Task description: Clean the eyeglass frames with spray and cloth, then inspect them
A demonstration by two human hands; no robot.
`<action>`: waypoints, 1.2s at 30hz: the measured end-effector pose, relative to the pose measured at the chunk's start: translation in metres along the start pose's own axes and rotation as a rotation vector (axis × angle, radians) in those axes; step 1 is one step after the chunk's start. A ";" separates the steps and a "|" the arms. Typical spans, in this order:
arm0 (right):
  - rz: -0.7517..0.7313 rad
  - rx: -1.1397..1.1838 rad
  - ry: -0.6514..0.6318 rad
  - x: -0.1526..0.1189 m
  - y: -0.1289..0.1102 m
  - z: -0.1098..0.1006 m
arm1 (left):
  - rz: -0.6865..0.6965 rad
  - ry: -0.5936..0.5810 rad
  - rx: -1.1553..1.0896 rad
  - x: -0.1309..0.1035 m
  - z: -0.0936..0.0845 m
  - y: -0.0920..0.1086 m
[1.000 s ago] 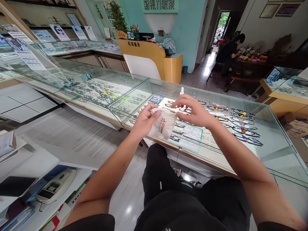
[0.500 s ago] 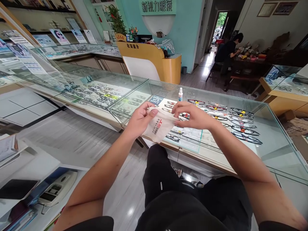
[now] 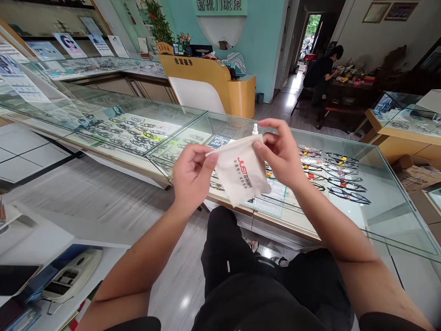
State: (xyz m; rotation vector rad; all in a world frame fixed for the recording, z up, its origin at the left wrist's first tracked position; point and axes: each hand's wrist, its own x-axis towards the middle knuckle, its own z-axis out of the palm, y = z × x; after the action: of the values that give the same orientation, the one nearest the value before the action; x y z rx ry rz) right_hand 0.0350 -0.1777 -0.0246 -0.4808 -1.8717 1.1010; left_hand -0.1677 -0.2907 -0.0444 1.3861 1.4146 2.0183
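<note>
Head view. Left hand (image 3: 192, 177): thumb pressed to fingers, pinching one upper corner of a printed cloth (image 3: 245, 171). Right hand (image 3: 284, 158): thumb and fingers pinch the opposite upper corner, index finger raised. Cloth hangs between both grips. Spray bottle (image 3: 255, 129) near right grip, beyond the cloth. Eyeglass frames (image 3: 347, 185) right of that grip.

teal wall (image 3: 263, 46) | grey floor (image 3: 113, 202) | yellow counter (image 3: 215, 79) | bright doorway (image 3: 313, 28)
</note>
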 end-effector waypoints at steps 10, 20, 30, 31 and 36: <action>0.061 0.021 -0.272 0.002 0.014 0.019 | -0.485 -0.419 -0.162 0.042 -0.008 -0.024; 0.196 0.207 -0.298 -0.003 0.033 0.024 | -0.213 -0.361 -0.057 0.030 0.006 -0.009; 0.262 -0.041 -0.090 -0.045 0.057 0.024 | -0.150 -0.206 0.050 0.024 0.000 -0.043; 0.281 -0.054 -0.059 -0.047 0.060 0.026 | -0.155 -0.203 0.055 0.025 0.000 -0.048; 0.366 -0.103 0.005 -0.040 0.080 0.011 | -0.274 -0.175 0.121 0.053 0.000 -0.093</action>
State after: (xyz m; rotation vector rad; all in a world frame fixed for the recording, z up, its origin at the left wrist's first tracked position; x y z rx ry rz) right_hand 0.0394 -0.1680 -0.1141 -0.9118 -1.8881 1.2386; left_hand -0.2177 -0.2107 -0.0954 1.2990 1.5714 1.6250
